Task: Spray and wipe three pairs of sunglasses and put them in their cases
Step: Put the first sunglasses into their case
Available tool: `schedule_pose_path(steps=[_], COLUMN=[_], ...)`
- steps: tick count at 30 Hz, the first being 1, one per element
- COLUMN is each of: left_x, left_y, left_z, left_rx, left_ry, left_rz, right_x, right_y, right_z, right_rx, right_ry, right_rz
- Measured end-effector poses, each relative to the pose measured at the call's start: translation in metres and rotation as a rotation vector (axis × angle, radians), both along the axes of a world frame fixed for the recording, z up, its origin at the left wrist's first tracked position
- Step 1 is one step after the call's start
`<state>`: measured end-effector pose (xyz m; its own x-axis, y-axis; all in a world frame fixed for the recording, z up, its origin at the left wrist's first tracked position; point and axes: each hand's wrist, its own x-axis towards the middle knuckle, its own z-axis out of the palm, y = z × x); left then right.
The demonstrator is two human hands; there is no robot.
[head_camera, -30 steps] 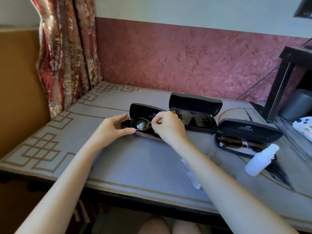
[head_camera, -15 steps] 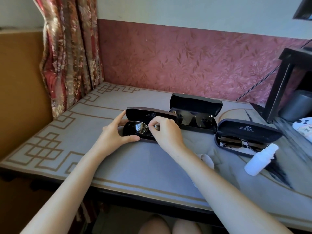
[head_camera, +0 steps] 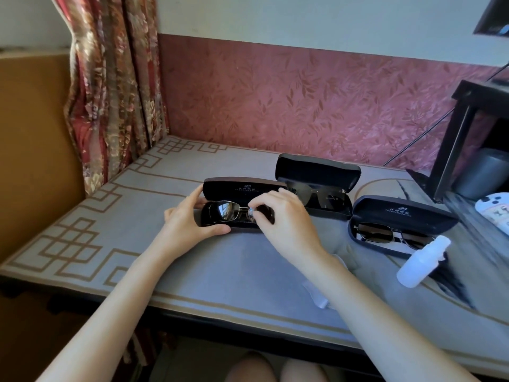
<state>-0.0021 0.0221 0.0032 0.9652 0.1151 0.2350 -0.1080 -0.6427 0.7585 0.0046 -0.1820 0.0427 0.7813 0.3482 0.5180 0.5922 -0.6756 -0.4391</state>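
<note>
Three black open cases stand on the table. In the left case [head_camera: 242,186] lie metal-framed sunglasses [head_camera: 228,212]. My left hand [head_camera: 190,224] grips that case's left end, thumb along its front. My right hand [head_camera: 281,216] pinches the sunglasses at the bridge, over the case. The middle case [head_camera: 316,172] at the back holds dark sunglasses [head_camera: 322,195]. The right case [head_camera: 399,216] holds another metal-framed pair [head_camera: 385,235]. A white spray bottle [head_camera: 421,261] lies in front of the right case. A pale wiping cloth [head_camera: 316,296] shows partly under my right forearm.
The table [head_camera: 137,216] has a grey patterned cover and ends at a dark front edge. A dark shelf frame [head_camera: 462,139] with a grey cup [head_camera: 484,172] stands at the right. A white object [head_camera: 493,210] lies beside it. A curtain [head_camera: 110,86] hangs at the back left.
The sunglasses have gone from above the left case down into it. My left hand has shifted onto the case's left end; my right hand stays on the bridge.
</note>
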Motion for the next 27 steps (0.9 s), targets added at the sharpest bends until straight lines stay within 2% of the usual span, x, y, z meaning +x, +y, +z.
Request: schedule_pose_path(steps=[2, 6, 10, 14, 17, 20, 23, 27], left_x=[-0.001, -0.003, -0.003, -0.011, -0.023, -0.032, -0.031, -0.019], left_y=[-0.001, -0.002, -0.001, -0.002, -0.015, -0.044, -0.075, -0.102], left_z=[0.002, 0.005, 0.008, 0.011, 0.020, 0.034, 0.044, 0.046], left_rx=[0.023, 0.018, 0.081, 0.022, -0.065, -0.030, -0.035, -0.018], left_ry=[0.017, 0.050, 0.062, 0.054, -0.166, -0.346, -0.336, -0.307], left_rz=[-0.003, 0.007, 0.012, 0.116, 0.201, 0.122, -0.028, -0.121], right_x=[-0.004, -0.013, -0.013, -0.007, 0.003, 0.019, 0.036, 0.053], right_y=[-0.017, -0.053, -0.073, -0.084, -0.088, -0.089, -0.085, -0.080], right_z=[0.002, 0.009, 0.009, 0.006, 0.007, 0.010, 0.015, 0.015], right_rx=[0.092, 0.263, 0.317, 0.311, 0.242, 0.093, -0.059, -0.238], right_ry=[0.010, 0.208, 0.250, 0.243, 0.214, 0.190, 0.182, 0.152], right_rz=[-0.020, -0.073, -0.119, -0.154, -0.210, -0.263, -0.299, -0.328])
